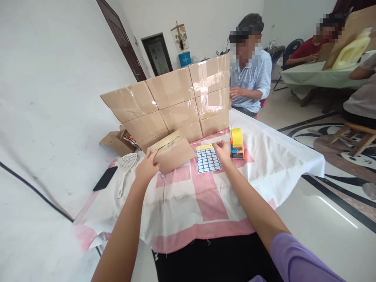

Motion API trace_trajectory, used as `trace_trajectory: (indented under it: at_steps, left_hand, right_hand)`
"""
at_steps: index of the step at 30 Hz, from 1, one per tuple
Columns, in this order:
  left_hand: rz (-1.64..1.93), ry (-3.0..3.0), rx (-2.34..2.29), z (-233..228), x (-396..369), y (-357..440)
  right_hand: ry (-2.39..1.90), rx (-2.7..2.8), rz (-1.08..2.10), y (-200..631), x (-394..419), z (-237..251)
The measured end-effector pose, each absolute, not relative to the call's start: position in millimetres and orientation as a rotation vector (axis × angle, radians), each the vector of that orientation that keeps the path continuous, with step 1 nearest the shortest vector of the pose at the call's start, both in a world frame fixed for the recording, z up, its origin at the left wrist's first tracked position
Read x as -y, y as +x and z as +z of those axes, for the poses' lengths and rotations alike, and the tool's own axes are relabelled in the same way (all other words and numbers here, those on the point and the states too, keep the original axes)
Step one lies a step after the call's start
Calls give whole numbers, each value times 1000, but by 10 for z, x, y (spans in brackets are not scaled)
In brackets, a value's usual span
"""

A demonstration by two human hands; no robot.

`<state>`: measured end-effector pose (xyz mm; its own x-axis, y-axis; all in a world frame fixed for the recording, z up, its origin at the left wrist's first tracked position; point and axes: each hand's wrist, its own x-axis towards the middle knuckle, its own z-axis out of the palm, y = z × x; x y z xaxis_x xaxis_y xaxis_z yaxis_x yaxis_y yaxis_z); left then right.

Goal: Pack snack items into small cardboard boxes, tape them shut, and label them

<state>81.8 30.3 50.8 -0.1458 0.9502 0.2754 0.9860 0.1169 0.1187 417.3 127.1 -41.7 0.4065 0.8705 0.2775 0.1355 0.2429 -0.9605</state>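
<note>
Starting at the left edge of the table (282, 156), we see a black phone (105, 178) lying flat on the cloth, and just beside it a white slotted scoop (125, 167) with its handle pointing back toward us. Behind these sits a small open carton (116, 141), and beyond it a wall of taped cardboard boxes (176, 102) stands across the far side of the table.

Our left hand (147, 167) is closed on the near left corner of a small cardboard box (172, 152), fingers over the top edge and thumb on the side. The box rests on the table, tilted a little, with its long axis running from our hand away to the right and slightly back. So the box lies directly ahead and to the right of the left hand, touching it.

Just right of the box lies a sheet of blue-bordered labels (208, 158), flat on the cloth, its long side running away from us. Our right hand (223, 152) rests at the sheet's far right corner, fingers curled down onto it. We cannot tell whether they pinch a label or only press the sheet. The right hand is the nearer one to the sheet, and the sheet lies between the two hands.

Immediately right of that hand stands an orange tape dispenser (237, 144) with a yellow roll, close by but apart from the fingers.

Beyond the box wall, another person sits at the table.
</note>
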Motion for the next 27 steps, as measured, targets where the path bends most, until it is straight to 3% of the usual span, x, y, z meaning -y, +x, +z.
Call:
trace_trajectory:
  at_steps: [16, 22, 27]
  left_hand:
    - [-395, -1912, 2206, 511, -324, 954]
    - [-905, -1603, 2319, 137, -85, 990]
    - [-796, -1571, 2537, -319, 13, 948]
  right_hand:
    - [-1360, 1300, 324, 4091, -1112, -434]
    - [-1382, 1309, 319, 4116, -1135, -465]
    - [-1398, 1311, 323, 4124, -1158, -484]
